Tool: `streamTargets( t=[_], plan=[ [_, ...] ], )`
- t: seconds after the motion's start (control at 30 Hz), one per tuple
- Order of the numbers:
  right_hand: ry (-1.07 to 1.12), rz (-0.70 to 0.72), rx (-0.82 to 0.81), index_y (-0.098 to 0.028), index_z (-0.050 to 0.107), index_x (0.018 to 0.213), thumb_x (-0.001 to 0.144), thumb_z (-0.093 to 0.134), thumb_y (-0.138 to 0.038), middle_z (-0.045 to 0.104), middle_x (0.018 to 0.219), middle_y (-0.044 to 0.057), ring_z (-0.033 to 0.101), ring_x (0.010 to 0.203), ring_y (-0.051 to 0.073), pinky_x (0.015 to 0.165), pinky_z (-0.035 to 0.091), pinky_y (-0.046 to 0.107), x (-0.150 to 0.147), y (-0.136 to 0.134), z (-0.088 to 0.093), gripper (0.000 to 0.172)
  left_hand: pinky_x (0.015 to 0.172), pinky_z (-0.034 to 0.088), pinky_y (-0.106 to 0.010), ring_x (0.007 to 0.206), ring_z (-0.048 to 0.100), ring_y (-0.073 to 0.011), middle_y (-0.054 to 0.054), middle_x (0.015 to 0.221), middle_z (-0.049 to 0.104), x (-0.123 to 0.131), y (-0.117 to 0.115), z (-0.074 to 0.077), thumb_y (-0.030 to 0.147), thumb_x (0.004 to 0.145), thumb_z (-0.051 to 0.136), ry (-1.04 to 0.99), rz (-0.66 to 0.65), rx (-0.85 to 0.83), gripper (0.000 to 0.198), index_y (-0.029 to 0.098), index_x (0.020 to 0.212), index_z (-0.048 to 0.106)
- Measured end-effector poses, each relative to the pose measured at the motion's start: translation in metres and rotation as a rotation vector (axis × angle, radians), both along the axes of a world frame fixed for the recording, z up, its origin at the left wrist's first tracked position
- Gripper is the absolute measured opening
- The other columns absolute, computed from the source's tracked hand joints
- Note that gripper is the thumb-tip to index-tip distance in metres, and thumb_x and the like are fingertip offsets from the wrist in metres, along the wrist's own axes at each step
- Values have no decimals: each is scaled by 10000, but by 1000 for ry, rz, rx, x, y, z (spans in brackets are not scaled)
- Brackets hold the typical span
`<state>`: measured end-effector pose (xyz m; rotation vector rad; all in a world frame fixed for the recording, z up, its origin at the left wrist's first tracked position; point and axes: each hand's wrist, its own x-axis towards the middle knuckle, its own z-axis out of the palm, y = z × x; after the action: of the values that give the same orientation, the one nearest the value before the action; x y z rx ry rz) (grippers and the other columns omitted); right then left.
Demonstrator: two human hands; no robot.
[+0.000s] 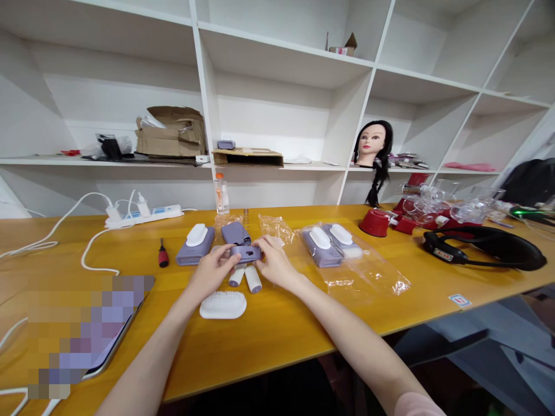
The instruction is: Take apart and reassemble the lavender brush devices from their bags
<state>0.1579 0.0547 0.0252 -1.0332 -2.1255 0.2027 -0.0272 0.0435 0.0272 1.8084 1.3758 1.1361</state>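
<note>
Between my two hands is a purple plastic housing part with a dark oval hole in its side. My left hand grips its left end, and my right hand grips its right end. Just behind it lies another purple piece. Two white rollers with purple ends rest on the table right under the held part. Closer to me is a white bristled brush pad. Left of my hands stands a purple block with a white oval pad on top.
Purple units in clear plastic bags lie to the right. A red-and-black screwdriver, a tablet and a power strip are on the left. Farther right are red-based clear devices and a black headband-like item. A bottle stands behind.
</note>
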Motion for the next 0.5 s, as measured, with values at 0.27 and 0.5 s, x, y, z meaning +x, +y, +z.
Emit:
streamTargets(
  t=[0.27,0.5],
  plan=[
    [-139,-161,-51,-211,493,999,680,454,9,488,1033,58,494,905,191,792,397,327,11,8,-2,389,806,483,-358,755,676,-227,-121,1017,686,-2,0,-1,523,712,540,-41,-20,-48,607,126,1172,536],
    [-181,-218,-107,-203,524,958,638,469,33,521,1017,68,497,924,198,781,395,305,20,18,-8,402,813,485,-376,773,677,-238,-119,1002,692,-2,2,-1,532,680,547,-44,-21,-50,590,140,1121,564]
  ],
)
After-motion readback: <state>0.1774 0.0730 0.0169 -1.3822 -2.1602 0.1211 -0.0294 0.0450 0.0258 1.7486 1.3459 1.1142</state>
